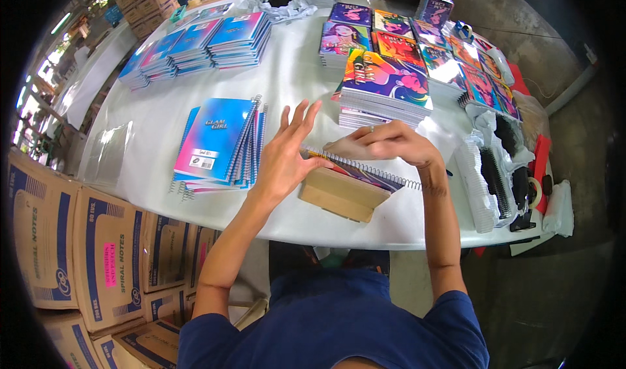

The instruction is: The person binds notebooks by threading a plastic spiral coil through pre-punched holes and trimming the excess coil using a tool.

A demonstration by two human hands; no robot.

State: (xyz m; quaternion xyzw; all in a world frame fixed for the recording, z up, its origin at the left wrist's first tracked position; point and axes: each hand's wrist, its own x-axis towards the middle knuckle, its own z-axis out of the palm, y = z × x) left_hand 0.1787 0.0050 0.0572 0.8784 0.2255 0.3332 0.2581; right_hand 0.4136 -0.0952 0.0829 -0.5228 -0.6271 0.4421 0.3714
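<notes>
A spiral notebook (355,168) with a dark, colourful cover leans on a brown cardboard-coloured block (342,196) near the table's front edge. Its dark wire coil (391,179) runs along the upper edge, and one end sticks out past the right corner. My left hand (290,150) is open at the left end, fingers stretched upward and thumb resting against the notebook. Just behind the coil, my right hand (391,144) reaches leftward with bent fingers. Its fingertips are blurred, so whether they grip the coil is unclear.
Blue-pink spiral notebooks (215,137) lie stacked to the left, more (238,30) behind. Colourful booklets (385,79) are piled at the far right. A white plastic-lined holder (479,173) with black coils and a tape roll (535,191) sit right. Cardboard boxes (107,258) stand lower left.
</notes>
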